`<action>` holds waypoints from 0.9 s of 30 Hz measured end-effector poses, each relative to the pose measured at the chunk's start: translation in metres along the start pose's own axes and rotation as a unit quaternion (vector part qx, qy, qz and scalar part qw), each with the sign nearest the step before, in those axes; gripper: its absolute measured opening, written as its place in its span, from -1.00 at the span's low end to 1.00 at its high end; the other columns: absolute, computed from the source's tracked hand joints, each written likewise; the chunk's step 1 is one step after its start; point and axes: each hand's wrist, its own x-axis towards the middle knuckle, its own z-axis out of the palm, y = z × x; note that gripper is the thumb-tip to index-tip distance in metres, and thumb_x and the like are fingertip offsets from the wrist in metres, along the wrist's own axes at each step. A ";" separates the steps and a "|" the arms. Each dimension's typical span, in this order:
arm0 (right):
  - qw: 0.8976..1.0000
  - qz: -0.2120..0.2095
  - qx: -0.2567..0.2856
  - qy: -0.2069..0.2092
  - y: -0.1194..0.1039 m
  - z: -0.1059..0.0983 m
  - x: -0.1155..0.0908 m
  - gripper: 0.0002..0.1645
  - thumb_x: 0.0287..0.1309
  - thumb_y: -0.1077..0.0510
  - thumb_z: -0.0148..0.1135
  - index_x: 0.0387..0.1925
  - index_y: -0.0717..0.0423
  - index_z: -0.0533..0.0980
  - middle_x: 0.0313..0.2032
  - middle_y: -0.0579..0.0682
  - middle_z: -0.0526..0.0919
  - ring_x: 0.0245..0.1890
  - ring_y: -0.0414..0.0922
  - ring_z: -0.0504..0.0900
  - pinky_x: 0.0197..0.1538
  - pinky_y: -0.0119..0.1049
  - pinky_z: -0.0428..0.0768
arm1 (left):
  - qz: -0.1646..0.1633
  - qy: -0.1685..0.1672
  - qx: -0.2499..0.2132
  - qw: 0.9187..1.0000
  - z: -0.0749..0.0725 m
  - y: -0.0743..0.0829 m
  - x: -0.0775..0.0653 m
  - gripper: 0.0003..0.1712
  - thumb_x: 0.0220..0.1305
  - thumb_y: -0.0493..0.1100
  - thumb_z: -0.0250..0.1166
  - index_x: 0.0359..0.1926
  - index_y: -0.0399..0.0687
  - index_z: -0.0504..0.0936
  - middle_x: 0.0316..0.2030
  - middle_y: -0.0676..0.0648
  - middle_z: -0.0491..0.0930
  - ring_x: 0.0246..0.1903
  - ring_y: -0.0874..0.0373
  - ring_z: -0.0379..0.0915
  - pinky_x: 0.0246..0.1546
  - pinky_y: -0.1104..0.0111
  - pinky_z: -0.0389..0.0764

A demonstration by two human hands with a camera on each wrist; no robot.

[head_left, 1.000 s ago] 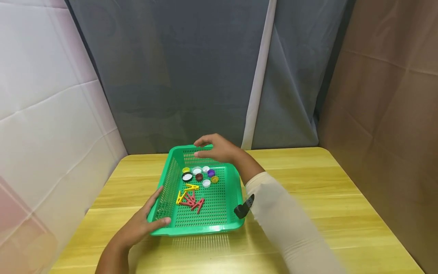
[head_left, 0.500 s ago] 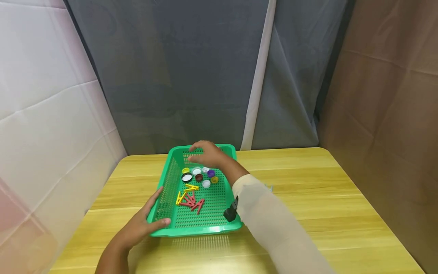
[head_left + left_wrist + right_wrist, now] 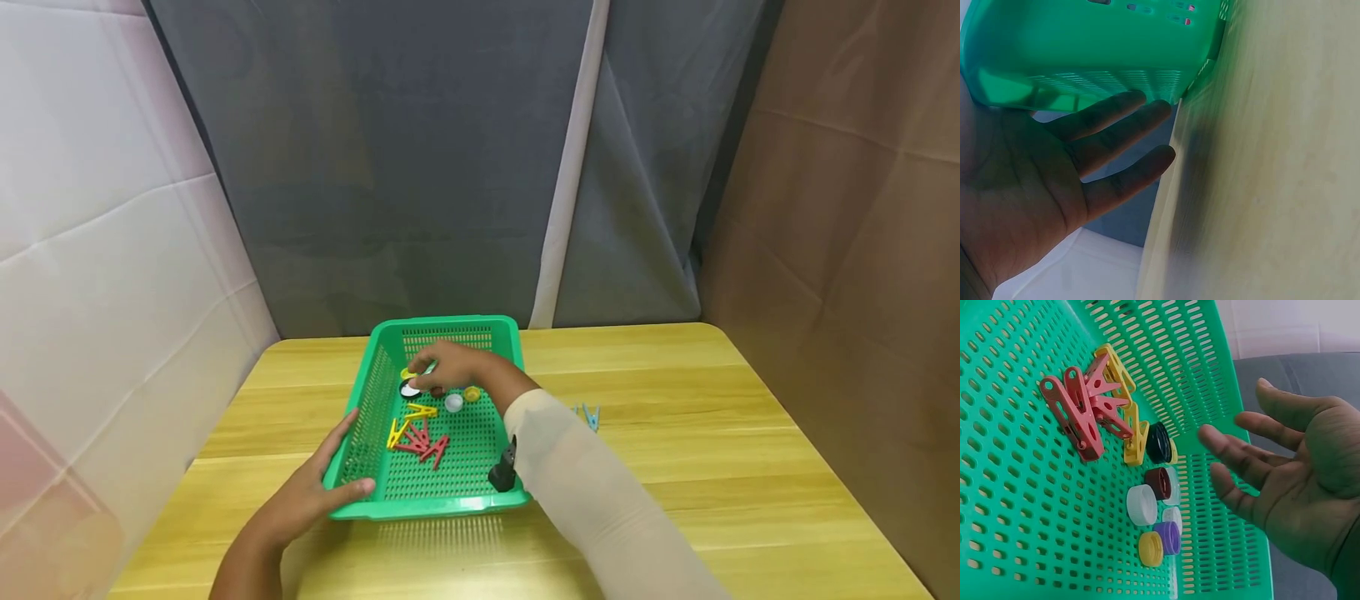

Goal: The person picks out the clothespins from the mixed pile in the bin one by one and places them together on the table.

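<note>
My left hand rests at the near left corner of a green plastic basket, its thumb over the rim. In the left wrist view its fingers are straight and spread beside the basket wall. Inside the basket, my right hand reaches over a group of bottle caps, partly hiding them in the head view. The right wrist view shows it with loose fingers, holding nothing. Among the caps are a black cap, a brown cap, a white cap, a purple cap and a yellow cap.
Several red clothespins and two yellow clothespins lie on the basket floor, nearer me than the caps. Blue clothespins lie on the wooden table, partly behind the right sleeve. A grey curtain hangs behind the table.
My right hand has moved down and slightly left, from above the basket's far rim to over the caps. Blue clothespins have come into view beside the sleeve. The left hand stays put.
</note>
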 end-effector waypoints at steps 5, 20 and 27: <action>0.999 0.027 -0.005 -0.038 0.009 0.002 0.002 -0.33 0.63 -0.05 0.23 0.57 0.15 0.43 0.50 0.18 0.54 0.30 0.04 0.69 0.32 0.00 0.68 | 0.003 -0.001 0.000 1.000 -0.001 0.000 0.000 0.27 0.45 -0.07 0.44 0.81 0.35 -0.31 0.70 -0.47 -0.08 0.39 -0.31 0.44 0.32 -0.27 0.47; 0.990 0.078 0.024 -0.119 0.018 0.007 0.003 -0.21 0.62 -0.01 0.25 0.67 0.17 0.26 0.57 0.24 0.44 0.48 0.13 0.57 0.38 -0.03 0.65 | 0.004 0.004 0.000 1.000 0.000 -0.002 0.001 0.27 0.44 -0.06 0.44 0.81 0.34 -0.29 0.71 -0.46 -0.09 0.38 -0.29 0.45 0.32 -0.27 0.47; 0.985 0.104 0.028 -0.136 0.022 0.006 0.003 -0.18 0.58 -0.04 0.30 0.68 0.08 0.26 0.62 0.19 0.38 0.55 0.11 0.49 0.30 -0.15 0.69 | 0.001 0.002 0.008 1.000 0.000 0.000 0.003 0.26 0.44 -0.03 0.43 0.81 0.33 -0.28 0.71 -0.44 -0.10 0.44 -0.36 0.37 0.34 -0.29 0.45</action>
